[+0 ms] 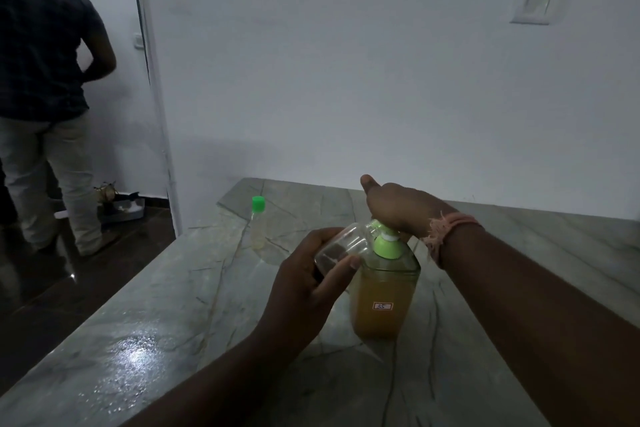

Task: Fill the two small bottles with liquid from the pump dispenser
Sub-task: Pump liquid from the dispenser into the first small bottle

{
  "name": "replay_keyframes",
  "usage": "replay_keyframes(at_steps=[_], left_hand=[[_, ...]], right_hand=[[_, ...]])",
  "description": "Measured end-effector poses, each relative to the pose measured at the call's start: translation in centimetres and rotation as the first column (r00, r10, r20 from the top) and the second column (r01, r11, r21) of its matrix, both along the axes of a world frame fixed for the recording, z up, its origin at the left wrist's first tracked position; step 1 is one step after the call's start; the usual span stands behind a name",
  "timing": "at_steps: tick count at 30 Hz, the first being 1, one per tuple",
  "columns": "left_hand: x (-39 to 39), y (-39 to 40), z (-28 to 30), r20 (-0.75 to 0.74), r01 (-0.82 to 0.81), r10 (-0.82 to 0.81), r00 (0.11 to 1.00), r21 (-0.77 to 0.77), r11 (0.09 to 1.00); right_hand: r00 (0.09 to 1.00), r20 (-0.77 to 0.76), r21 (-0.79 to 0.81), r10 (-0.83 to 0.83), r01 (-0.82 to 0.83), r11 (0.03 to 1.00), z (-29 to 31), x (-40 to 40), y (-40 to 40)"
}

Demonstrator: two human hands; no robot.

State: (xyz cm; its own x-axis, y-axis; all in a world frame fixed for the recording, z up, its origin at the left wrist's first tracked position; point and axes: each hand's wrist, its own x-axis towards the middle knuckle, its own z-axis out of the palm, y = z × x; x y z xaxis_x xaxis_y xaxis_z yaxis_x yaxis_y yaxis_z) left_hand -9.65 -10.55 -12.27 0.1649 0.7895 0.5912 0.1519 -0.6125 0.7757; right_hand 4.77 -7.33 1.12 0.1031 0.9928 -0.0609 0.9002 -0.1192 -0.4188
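Observation:
A clear pump dispenser (pixel 382 302) with amber liquid and a green pump top stands on the marble counter (pixel 173 340). My right hand (pixel 398 208) lies palm-down on the pump head. My left hand (pixel 311 281) holds a small clear bottle (pixel 343 244) tilted on its side, its mouth against the green nozzle. This bottle looks uncapped and mostly transparent. A second small bottle (pixel 258 225) with a green cap stands upright further back on the left, with pale liquid in it.
The counter's left edge drops to a dark floor. A person (pixel 45 87) stands at the far left by a doorway. A white wall runs behind the counter, with a switch plate (pixel 533 3) at the upper right.

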Motion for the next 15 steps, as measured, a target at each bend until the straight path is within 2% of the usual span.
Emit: replay_keyframes(at_steps=[4,9,15], left_hand=[[-0.1,0.3,-0.3,0.018,-0.006,0.006,1.000,0.005,1.000],[-0.1,0.4,-0.3,0.059,0.006,-0.007,0.998,0.023,1.000],[0.0,0.3,-0.8,0.130,0.139,-0.133,0.983,-0.045,0.989]], right_hand=[[1.000,0.002,-0.013,-0.031,0.031,0.999,-0.7,-0.3,0.1],[0.990,0.125,-0.029,0.061,-0.058,0.998,0.1,-0.3,0.3],[0.992,0.100,0.004,0.074,-0.075,0.997,-1.3,0.4,1.1]])
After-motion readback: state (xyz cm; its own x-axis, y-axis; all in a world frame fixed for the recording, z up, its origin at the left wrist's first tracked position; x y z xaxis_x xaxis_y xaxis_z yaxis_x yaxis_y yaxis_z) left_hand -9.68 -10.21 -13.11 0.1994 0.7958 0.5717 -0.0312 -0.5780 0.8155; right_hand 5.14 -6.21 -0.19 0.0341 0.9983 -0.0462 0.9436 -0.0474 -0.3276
